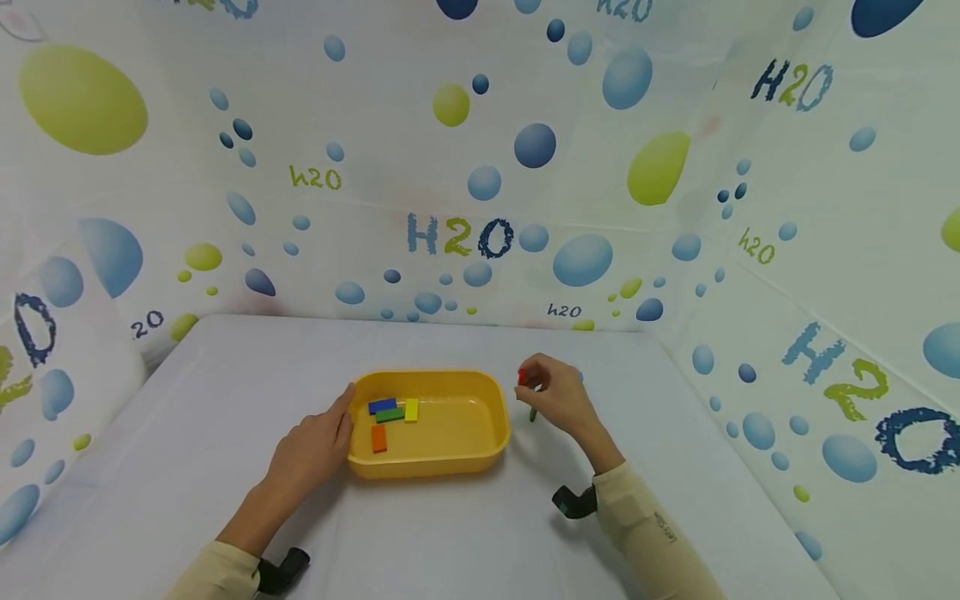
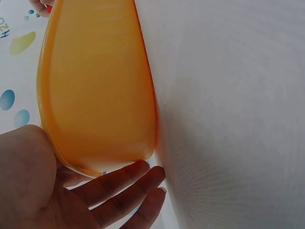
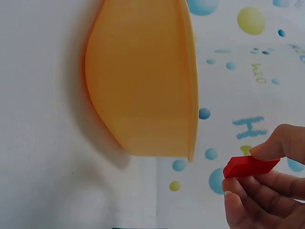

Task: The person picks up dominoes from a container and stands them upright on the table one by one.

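Observation:
A yellow plastic tub [image 1: 450, 467] lies on the white table. My left hand [image 1: 311, 446] rests against its left end, fingers fairly straight along the outer wall; in the left wrist view these fingers [image 2: 119, 186] touch the wall below the rim. Between thumb and fingertips, my right hand [image 1: 558, 396] pinches a red block [image 3: 250, 166], raised just beyond the tub's right end. Inside the tub lie a blue block [image 1: 382, 406], a green block [image 1: 390, 415], a yellow block [image 1: 411, 410] and an orange block [image 1: 378, 438].
Below my right fingers a small green piece [image 1: 533, 414] shows, partly covered by the hand. Some blue [image 1: 580, 377] peeks out behind that hand. A printed curtain [image 1: 480, 192] with bubbles and lettering surrounds the white tabletop [image 1: 442, 542]. Dark wrist mounts [image 1: 576, 502] stick out near both sleeves.

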A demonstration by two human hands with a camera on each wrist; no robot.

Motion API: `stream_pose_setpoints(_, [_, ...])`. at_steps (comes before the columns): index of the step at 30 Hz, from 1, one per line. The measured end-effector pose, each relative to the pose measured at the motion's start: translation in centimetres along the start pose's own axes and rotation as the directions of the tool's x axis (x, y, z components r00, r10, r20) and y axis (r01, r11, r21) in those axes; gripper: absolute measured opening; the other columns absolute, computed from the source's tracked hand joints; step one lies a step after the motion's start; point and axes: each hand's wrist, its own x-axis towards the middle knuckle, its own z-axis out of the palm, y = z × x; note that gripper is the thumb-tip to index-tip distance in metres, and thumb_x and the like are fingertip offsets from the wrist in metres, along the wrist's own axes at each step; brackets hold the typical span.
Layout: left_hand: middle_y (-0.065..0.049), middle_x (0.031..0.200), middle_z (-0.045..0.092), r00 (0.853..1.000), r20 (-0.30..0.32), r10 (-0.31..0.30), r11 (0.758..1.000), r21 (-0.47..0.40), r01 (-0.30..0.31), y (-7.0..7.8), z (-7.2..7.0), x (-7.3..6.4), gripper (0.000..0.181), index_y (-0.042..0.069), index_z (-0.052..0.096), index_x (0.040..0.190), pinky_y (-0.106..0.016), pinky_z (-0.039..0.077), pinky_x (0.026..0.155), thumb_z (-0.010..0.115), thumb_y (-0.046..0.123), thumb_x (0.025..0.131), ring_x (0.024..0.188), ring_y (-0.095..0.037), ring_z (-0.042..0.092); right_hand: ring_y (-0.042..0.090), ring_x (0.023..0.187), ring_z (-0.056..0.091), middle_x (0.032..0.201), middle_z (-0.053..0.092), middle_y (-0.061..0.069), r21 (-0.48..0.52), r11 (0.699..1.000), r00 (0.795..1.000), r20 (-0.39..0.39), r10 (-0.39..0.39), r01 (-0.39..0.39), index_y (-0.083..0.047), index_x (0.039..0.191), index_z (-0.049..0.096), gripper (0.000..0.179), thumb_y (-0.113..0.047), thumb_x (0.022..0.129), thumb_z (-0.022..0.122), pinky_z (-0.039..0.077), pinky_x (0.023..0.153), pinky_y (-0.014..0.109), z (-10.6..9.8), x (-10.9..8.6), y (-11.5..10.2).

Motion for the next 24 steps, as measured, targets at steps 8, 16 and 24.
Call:
stream_pose_setpoints(8, [-0.004, 0.062, 0.040, 1.000, -0.003, 0.004, 1.000, -0.001, -0.004, -0.1, -0.1, 0.0, 0.053, -0.002, 0.036, 0.159, -0.033, 0.034, 0.048, 0.042, 0.016, 0.109, 0.050, -0.017, 0.035, 0.019, 0.081, 0.064, 0.090, 0.069, -0.001, -0.027, 0.998, 0.998, -0.027, 0.052, -0.053, -0.006, 0.104, 0.070, 0.020, -0.008, 0.088, 0.081, 0.056, 0.076, 0.035, -1.0, -0.4, 0.8])
stream_pose_setpoints(16, [-0.004, 0.063, 0.040, 1.000, 0.012, -0.007, 1.000, -0.009, 0.007, 0.1, -0.1, 0.0, 0.054, -0.002, 0.035, 0.159, -0.033, 0.034, 0.048, 0.042, 0.017, 0.109, 0.050, -0.017, 0.035, 0.020, 0.084, 0.066, 0.093, 0.071, 0.000, -0.055, 0.991, 0.992, -0.050, 0.117, -0.120, -0.006, 0.107, 0.070, 0.021, -0.008, 0.089, 0.080, 0.056, 0.076, 0.036, -1.9, -0.8, 1.9])
stream_pose_setpoints(24, [-0.004, 0.063, 0.039, 1.000, 0.006, -0.006, 1.000, -0.005, 0.006, 0.2, -0.1, -0.1, 0.054, -0.002, 0.036, 0.159, -0.033, 0.033, 0.048, 0.042, 0.016, 0.109, 0.050, -0.017, 0.034, 0.023, 0.086, 0.066, 0.095, 0.072, 0.003, -0.061, 0.985, 0.986, -0.064, 0.156, -0.160, -0.005, 0.109, 0.069, 0.021, -0.008, 0.091, 0.079, 0.057, 0.078, 0.038, -2.6, -0.7, 2.8])
